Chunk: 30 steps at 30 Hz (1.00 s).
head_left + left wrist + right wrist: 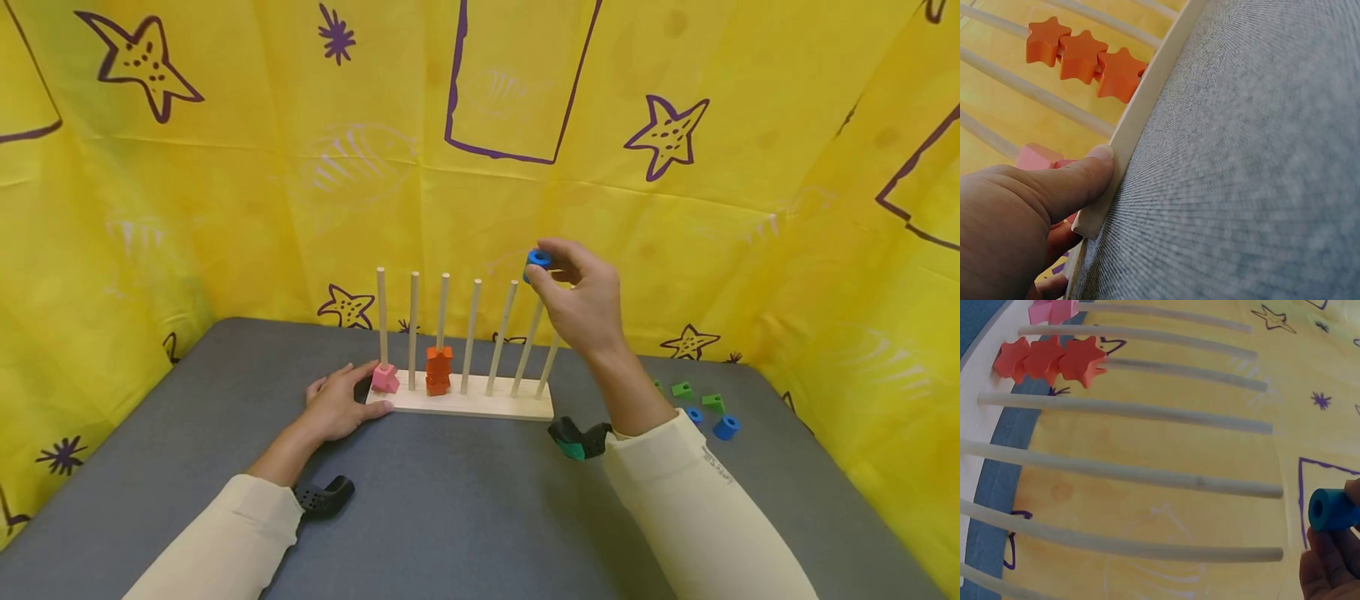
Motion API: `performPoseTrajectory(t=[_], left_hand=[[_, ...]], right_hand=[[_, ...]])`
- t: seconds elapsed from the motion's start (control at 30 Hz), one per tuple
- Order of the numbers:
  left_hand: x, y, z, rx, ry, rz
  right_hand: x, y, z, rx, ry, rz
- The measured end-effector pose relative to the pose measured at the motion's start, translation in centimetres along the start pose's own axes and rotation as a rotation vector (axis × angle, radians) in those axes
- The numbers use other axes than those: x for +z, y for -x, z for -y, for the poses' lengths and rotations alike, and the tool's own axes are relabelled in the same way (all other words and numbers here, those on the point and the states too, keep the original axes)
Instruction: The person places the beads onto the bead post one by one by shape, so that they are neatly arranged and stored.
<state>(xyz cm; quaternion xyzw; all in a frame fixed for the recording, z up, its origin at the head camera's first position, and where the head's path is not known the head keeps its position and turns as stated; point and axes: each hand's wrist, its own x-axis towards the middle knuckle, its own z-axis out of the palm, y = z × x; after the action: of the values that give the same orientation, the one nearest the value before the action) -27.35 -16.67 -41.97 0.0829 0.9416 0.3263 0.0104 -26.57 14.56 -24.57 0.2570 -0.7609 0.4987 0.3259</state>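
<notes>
A wooden peg board [465,407] with several upright pegs stands on the table. My left hand [337,406] grips its left end, the thumb along the front edge and the other fingers behind, partly hidden. Pink pieces [1038,157] sit low on the leftmost peg, close to that hand. Orange star beads [438,375] are stacked on the third peg from the left. Up near the peg tops on the right side, my right hand [588,304] pinches a blue cylinder bead [1334,511] between thumb and fingers. The bead's hole shows, and it is apart from the peg tips.
On the grey table [450,500], right of the board, lie green blocks [712,403] and blue beads [726,428], partly behind the right forearm. A yellow patterned cloth [247,208] surrounds the table at the back and sides. Black wrist mounts [326,497] hang under both sleeves.
</notes>
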Motion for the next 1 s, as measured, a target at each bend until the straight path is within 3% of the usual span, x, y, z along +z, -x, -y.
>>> performPoseTrajectory(t=[0.3,0.6,0.8,1.0], left_hand=[[0.0,-0.1,-0.1,-0.008,-0.007,0.001],[0.2,0.0,-0.1,-0.019,-0.003,0.0],[0.2,-0.1,-0.2,-0.015,-0.007,-0.001],[0.3,-0.1,-0.2,-0.022,-0.011,0.001]], right_hand=[[1.3,-0.2,-1.1,0.113,0.005,0.038],[2.1,0.7,-2.4,0.294,-0.172,0.082],[2.5,1.5,-2.8,0.35,-0.23,0.031],[2.9,2.1,-3.5,0.403,-0.38,0.031]])
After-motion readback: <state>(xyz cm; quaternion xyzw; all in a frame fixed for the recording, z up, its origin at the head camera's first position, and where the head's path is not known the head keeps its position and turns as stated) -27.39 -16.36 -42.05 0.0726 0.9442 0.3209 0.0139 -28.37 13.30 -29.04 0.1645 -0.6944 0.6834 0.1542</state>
